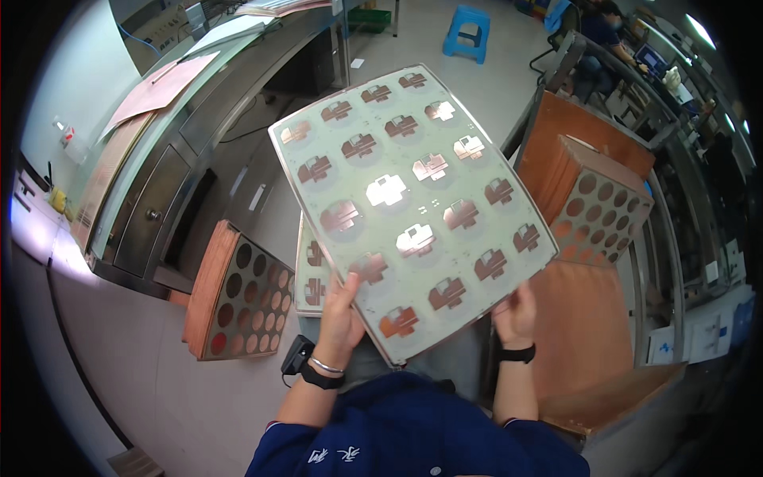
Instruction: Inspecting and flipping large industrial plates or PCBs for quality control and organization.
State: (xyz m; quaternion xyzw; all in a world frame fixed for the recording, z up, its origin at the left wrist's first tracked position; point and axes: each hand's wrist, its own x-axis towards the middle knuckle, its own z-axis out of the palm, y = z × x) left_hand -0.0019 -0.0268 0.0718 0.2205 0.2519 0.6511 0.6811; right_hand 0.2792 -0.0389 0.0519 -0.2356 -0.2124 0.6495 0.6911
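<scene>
A large pale green circuit board panel [405,208] with rows of copper-coloured shapes is tilted in front of me. My left hand [340,318] is closed on its lower left edge, thumb on the face. At the lower right edge, my right hand [517,316] grips the same panel; some of its fingers are hidden behind it. Several copper patches reflect bright light. Partly covered by the held panel, a similar panel [306,306] lies underneath, near my left hand.
To the left stands a stack of panels [246,298] with round copper spots. Another such stack [600,211] leans on a brown-boarded metal rack [584,326] at right. A glass-topped desk [151,191] is far left. Behind are a blue stool [467,33] and a seated person [600,36].
</scene>
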